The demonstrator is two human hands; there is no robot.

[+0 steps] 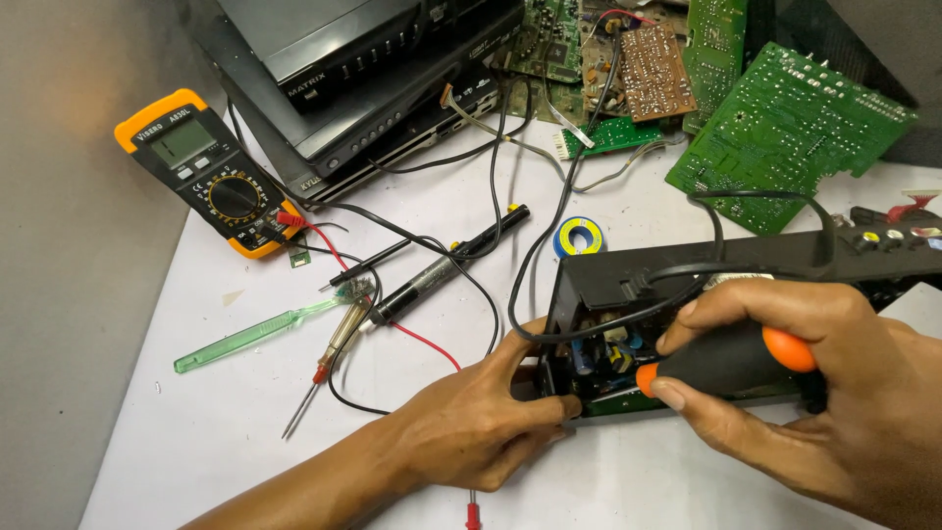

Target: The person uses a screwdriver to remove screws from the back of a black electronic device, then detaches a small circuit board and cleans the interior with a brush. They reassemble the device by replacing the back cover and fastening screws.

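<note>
Gripping the orange-and-black screwdriver [731,361] in our right hand [824,393], we are bracing the open black box [608,280] with our left hand [481,422] clasped at its corner; a slip could gouge components inside.

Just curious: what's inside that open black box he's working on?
Inside the black box: a blue capacitor, small yellow parts and a green board edge. The right hand and screwdriver cover the rest.

— Left of the open black metal device case [687,270]?
— Green plastic toothbrush [257,332], red-tipped probes [329,358], yellow-cased multimeter [208,174] farther back.
— Behind the case?
— Green circuit boards [785,132], stacked black set-top boxes [363,79].
</note>
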